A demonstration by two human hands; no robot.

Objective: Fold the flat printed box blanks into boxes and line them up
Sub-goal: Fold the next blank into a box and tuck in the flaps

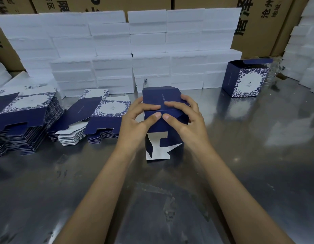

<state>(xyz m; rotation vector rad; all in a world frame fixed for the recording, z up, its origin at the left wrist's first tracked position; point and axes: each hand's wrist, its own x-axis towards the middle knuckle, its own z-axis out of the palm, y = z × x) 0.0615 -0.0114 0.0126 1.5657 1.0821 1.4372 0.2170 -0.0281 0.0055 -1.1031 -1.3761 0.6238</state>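
Head view: a partly folded navy box (163, 110) is held above the steel table (240, 164), roughly at its middle, and serves as the reference for all positions. The left hand (140, 118) is clamped on the box's left side, its thumb pressed onto the upper navy panel; the right hand (184, 117) is clamped on the right side, its thumb meeting the left thumb at the panel's centre. The unclosed white-lined flaps (158, 147) are seen hanging from the near end of the box, between the two wrists. Just left of the box a stack of flat blanks (100, 118) is shown, and farther left a taller stack (24, 120) is placed at the table's edge. To the right and behind the box, a finished box (247, 80) with a floral printed face is stood upright, its top flap open. Behind the box a wall of white foam blocks (135, 50) is stacked, backed by brown cartons (258, 23).
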